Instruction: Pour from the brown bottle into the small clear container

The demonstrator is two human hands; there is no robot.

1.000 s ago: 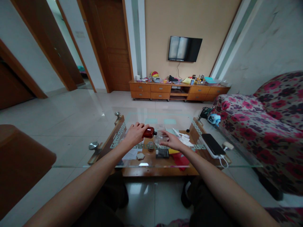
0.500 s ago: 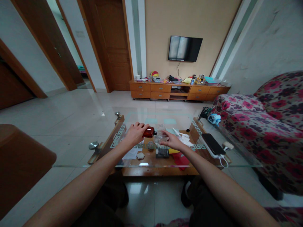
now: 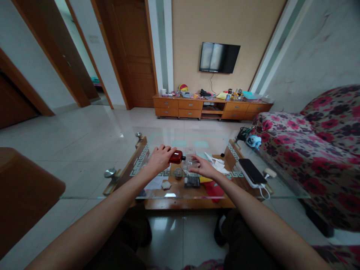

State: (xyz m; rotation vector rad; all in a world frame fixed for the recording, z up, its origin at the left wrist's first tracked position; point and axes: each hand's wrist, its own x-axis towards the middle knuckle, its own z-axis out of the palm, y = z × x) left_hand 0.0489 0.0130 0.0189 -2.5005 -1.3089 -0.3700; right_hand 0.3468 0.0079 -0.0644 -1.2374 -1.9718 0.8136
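My left hand (image 3: pixel 159 160) is closed around a dark reddish-brown bottle (image 3: pixel 175 157), which lies tipped on its side with its black neck pointing right. The neck is at the rim of a clear glass (image 3: pixel 190 166). My right hand (image 3: pixel 204 167) curves its thumb and fingers around that glass from the right. Whether liquid is flowing is too small to tell. Both hands are above a glass-topped coffee table (image 3: pixel 180 139).
A phone (image 3: pixel 251 170) with a white cable lies at the table's right. Beneath the glass top are a black box (image 3: pixel 192 182), white tissues (image 3: pixel 219 165) and red plastic (image 3: pixel 213 190). A floral sofa (image 3: pixel 317 161) stands right, a brown stool (image 3: pixel 30 187) left.
The view has shifted very slightly. Both hands, the bottle and the glass keep nearly the same places relative to each other.
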